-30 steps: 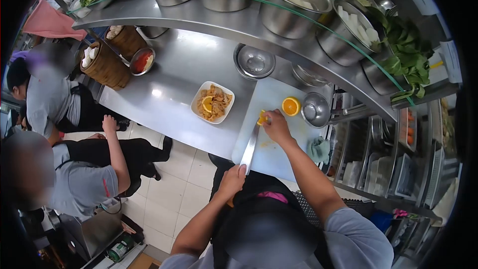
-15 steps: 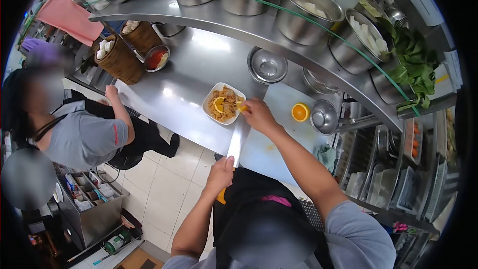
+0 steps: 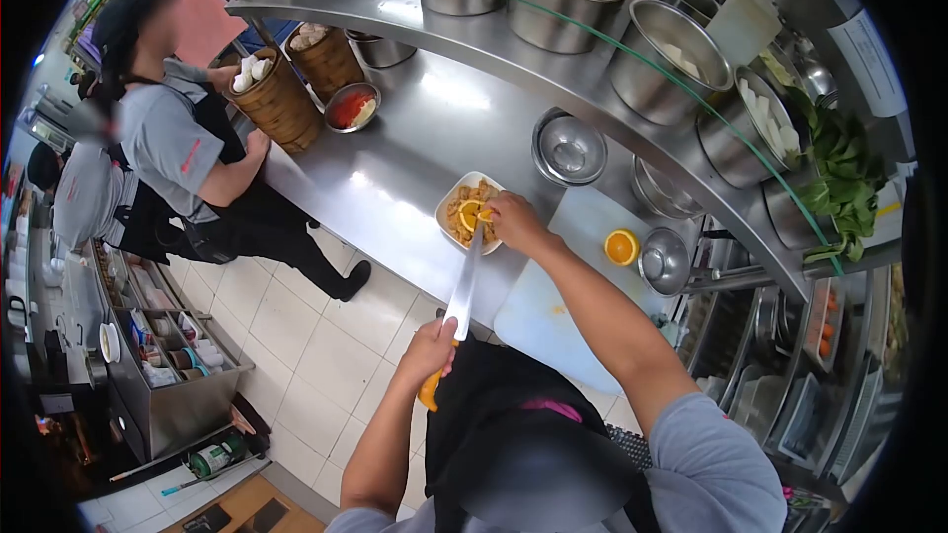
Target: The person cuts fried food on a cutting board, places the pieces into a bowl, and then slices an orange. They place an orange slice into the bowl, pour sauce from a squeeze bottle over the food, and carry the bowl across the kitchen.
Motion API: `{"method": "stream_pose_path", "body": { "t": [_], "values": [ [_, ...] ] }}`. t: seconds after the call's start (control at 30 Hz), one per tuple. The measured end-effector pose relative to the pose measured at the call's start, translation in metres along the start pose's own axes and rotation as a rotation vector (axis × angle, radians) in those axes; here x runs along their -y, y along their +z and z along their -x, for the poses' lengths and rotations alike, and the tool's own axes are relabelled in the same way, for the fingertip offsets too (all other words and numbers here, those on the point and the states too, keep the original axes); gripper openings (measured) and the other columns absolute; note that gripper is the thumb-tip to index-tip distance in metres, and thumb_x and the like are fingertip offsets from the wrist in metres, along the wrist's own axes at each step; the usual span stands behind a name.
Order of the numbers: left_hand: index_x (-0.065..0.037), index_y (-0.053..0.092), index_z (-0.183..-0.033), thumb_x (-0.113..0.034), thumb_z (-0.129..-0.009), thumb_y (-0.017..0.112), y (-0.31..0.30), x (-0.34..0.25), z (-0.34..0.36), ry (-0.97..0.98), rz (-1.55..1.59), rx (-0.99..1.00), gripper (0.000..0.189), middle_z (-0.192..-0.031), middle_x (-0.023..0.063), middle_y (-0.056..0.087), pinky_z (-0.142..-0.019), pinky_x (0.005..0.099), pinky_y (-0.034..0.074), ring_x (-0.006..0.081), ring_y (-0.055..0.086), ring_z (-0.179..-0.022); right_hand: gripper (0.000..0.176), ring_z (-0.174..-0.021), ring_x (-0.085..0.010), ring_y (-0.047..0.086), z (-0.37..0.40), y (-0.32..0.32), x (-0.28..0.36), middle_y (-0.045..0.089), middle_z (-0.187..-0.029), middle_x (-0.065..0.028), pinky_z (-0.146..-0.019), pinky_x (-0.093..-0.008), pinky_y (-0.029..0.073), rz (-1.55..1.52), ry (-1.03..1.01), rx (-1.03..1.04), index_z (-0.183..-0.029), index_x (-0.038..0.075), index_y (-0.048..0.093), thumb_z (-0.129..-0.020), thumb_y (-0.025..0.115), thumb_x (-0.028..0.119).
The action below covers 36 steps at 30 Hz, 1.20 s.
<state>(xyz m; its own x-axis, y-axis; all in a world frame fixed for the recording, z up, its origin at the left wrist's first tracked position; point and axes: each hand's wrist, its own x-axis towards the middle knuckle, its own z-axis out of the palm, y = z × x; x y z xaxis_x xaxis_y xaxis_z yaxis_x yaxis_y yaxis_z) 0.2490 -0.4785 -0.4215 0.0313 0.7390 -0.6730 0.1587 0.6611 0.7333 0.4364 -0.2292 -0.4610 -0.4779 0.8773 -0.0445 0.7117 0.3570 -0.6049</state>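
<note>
My left hand (image 3: 428, 351) is closed round the yellow handle of a knife (image 3: 465, 288). Its long blade points away from me, with the tip at the bowl. Over the bowl's right side, my right hand (image 3: 517, 223) pinches an orange slice (image 3: 484, 216), partly hidden by the fingers. Brown, fried-looking food (image 3: 457, 199) fills the white square bowl (image 3: 441, 213), and another orange slice (image 3: 468, 209) lies on top. To the right, a cut orange (image 3: 621, 247) rests face up on the pale cutting board (image 3: 538, 306).
Several metal bowls (image 3: 570, 146) stand behind the board. Overhead runs a steel shelf (image 3: 464, 44) with food pots. Bamboo steamers (image 3: 279, 104) and a bowl of red and yellow food (image 3: 353, 109) sit at the left end, near a co-worker (image 3: 183, 128).
My right hand has brought its orange slice further over the bowl, beside the other slice. The knife tip has come up to the bowl. My view has shifted, and the co-worker stands more upright.
</note>
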Motion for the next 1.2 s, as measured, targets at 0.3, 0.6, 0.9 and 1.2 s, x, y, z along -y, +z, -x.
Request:
{"method": "stream_pose_path", "body": {
  "t": [0.3, 0.6, 0.9, 1.2],
  "values": [
    [-0.003, 0.058, -0.098, -0.042, -0.113, 0.044, -0.009, 0.029, 0.039, -0.042, 0.052, -0.081, 0.044, -0.06, 0.0035, 0.05, -0.043, 0.03, 0.042, 0.0132, 0.048, -0.043, 0.017, -0.099, -0.0332, 0.071, -0.004, -0.022, 0.019, 0.073, -0.097, -0.0104, -0.087, -0.0455, 0.055, 0.059, -0.11, 0.193, -0.107, 0.009, 0.074, -0.09, 0.071, 0.009],
    [-0.003, 0.057, -0.097, -0.043, -0.114, 0.044, -0.011, 0.027, 0.041, -0.001, 0.082, -0.112, 0.045, -0.06, 0.004, 0.051, -0.043, 0.0301, 0.044, 0.0135, 0.049, -0.043, 0.019, -0.099, -0.0333, 0.073, -0.006, -0.011, 0.016, 0.071, -0.115, -0.0088, -0.087, -0.0476, 0.058, 0.172, -0.22, 0.02, -0.097, 0.015, 0.081, -0.085, 0.068, 0.008],
    [-0.005, 0.054, -0.093, -0.042, -0.114, 0.046, -0.006, 0.014, 0.044, 0.085, -0.098, -0.126, 0.044, -0.063, 0.0027, 0.052, -0.046, 0.0291, 0.044, 0.01, 0.052, -0.049, 0.023, -0.095, -0.0296, 0.068, 0.052, -0.05, 0.013, 0.066, -0.115, -0.0104, -0.083, -0.0412, 0.056, -0.005, -0.124, -0.101, -0.111, 0.014, 0.08, -0.092, 0.068, 0.008],
    [-0.004, 0.053, -0.145, -0.012, -0.1, 0.06, 0.074, -0.004, -0.016, 0.632, -0.623, -0.177, 0.046, -0.118, 0.0291, 0.062, -0.089, 0.0515, 0.054, 0.0477, 0.063, -0.106, 0.014, -0.074, -0.0212, 0.067, 0.287, -0.121, -0.062, 0.073, -0.098, -0.0111, -0.065, -0.0312, 0.053, -0.199, 0.389, -0.564, -0.106, 0.007, 0.077, -0.092, 0.073, 0.008]
  ]
}}
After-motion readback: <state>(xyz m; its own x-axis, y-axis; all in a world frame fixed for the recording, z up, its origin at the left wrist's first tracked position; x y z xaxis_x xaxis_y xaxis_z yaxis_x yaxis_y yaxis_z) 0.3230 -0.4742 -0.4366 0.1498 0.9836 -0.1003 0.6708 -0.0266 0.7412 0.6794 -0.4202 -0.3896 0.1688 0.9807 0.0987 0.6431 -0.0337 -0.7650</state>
